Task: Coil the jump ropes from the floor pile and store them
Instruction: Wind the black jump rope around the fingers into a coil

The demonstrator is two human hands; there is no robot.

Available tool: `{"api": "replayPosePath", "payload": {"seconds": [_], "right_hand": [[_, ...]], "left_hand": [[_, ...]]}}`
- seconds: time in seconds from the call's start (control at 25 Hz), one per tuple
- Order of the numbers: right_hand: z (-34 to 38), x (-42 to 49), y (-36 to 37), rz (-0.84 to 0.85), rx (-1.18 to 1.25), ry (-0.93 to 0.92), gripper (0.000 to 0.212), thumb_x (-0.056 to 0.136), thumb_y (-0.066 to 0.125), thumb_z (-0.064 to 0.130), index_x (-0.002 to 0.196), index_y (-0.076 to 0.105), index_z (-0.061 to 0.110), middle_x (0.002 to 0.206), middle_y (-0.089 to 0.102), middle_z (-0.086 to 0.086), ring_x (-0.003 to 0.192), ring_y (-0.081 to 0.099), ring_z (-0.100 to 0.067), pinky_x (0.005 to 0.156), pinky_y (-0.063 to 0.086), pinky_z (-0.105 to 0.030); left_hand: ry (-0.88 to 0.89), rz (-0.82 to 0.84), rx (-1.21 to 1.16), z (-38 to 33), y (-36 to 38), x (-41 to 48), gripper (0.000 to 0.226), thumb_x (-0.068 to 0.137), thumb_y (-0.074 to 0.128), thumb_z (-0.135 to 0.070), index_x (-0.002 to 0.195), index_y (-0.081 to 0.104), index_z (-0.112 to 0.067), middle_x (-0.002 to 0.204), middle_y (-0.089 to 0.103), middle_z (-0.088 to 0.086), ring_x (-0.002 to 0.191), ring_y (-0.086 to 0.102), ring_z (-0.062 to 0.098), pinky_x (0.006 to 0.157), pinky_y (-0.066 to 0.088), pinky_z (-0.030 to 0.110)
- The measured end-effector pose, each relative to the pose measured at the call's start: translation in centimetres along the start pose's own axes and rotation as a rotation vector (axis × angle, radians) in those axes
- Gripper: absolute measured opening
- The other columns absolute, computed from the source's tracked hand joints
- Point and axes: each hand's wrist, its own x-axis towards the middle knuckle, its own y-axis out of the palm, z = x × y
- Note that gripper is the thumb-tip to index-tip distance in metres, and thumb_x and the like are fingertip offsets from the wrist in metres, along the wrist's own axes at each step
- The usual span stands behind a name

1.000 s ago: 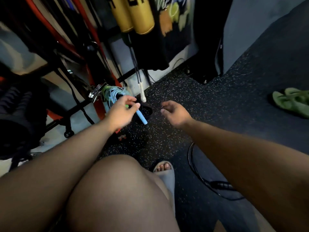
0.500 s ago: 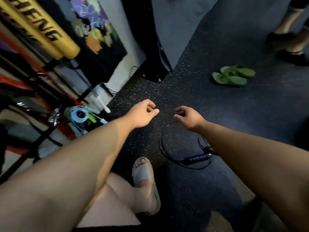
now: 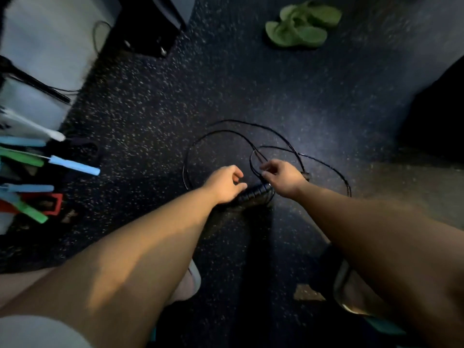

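Observation:
A black jump rope (image 3: 227,133) lies in loose loops on the dark speckled floor, and its ribbed black handle (image 3: 253,193) sits between my two hands. My left hand (image 3: 224,184) hovers at the handle's left end with loosely curled fingers and holds nothing that I can see. My right hand (image 3: 282,177) is over the handle's right end. Its curled fingertips reach the crossing cords, but a pinch does not show. Coiled ropes with blue handles (image 3: 74,165), green handles (image 3: 30,209) and a white handle (image 3: 30,126) hang at the left edge.
A pair of green sandals (image 3: 301,26) lies on the floor at the top. A black equipment base (image 3: 148,28) stands at the top left by the wall, and a dark bulk (image 3: 437,116) fills the right edge. My sandalled feet (image 3: 351,295) are below the arms.
The view has tipped down and closed in on the black rope. Both hands have dropped from above the floor to the rope's handle and cords.

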Motion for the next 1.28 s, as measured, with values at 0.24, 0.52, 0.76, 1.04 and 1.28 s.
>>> {"api": "replayPosePath", "payload": {"seconds": [0.24,0.52,0.76,1.04,1.28], "right_hand": [[-4.5,1.8,4.0,0.068,0.104,0.118,0.006,0.09,0.061,0.03,0.086,0.065,0.027,0.087,0.07,0.007,0.086,0.066,-0.014,0.085,0.054,-0.036],[-5.2,2.4,6.3,-0.029,0.326,0.221,0.013,0.077,0.048,0.041,0.082,0.056,0.033,0.081,0.069,0.003,0.081,0.065,-0.021,0.086,0.053,-0.045],[-1.5,3.7,5.5,-0.066,0.455,0.165,0.012,0.081,0.049,0.029,0.089,0.052,0.038,0.088,0.067,0.005,0.085,0.064,-0.022,0.087,0.054,-0.046],[3.8,0.5,3.4,-0.039,0.901,0.068,0.018,0.093,0.043,0.011,0.096,0.061,0.01,0.088,0.068,-0.013,0.071,0.069,-0.013,0.069,0.056,-0.03],[9.6,-5.0,-0.3,0.224,1.173,0.049,0.037,0.102,0.037,0.035,0.085,0.059,0.009,0.066,0.055,-0.006,0.056,0.053,-0.02,0.067,0.044,-0.036]], "left_hand": [[-0.131,0.131,0.236,1.4,7.7,4.9,0.051,0.084,0.076,-0.042,0.127,0.053,-0.031,0.131,0.051,0.001,0.122,0.051,0.026,0.101,0.045,0.044],[-0.073,0.144,0.153,2.8,7.1,6.3,0.04,0.096,0.063,-0.032,0.13,0.051,-0.014,0.129,0.053,0.008,0.116,0.055,0.028,0.098,0.045,0.038],[-0.416,0.088,-0.875,-0.1,2.6,5.6,0.008,0.104,0.046,-0.022,0.101,0.052,-0.018,0.083,0.053,0.004,0.066,0.057,0.015,0.052,0.056,0.028],[-0.24,0.075,-1.214,-4.5,-3.2,1.9,0.026,0.097,0.046,-0.015,0.103,0.069,-0.004,0.097,0.074,0.013,0.077,0.068,0.025,0.079,0.055,0.038],[-0.042,-0.108,-1.415,-7.3,-11.5,-3.4,0.016,0.1,0.044,-0.004,0.104,0.059,-0.003,0.108,0.072,0.013,0.096,0.069,0.025,0.085,0.056,0.038]]}}
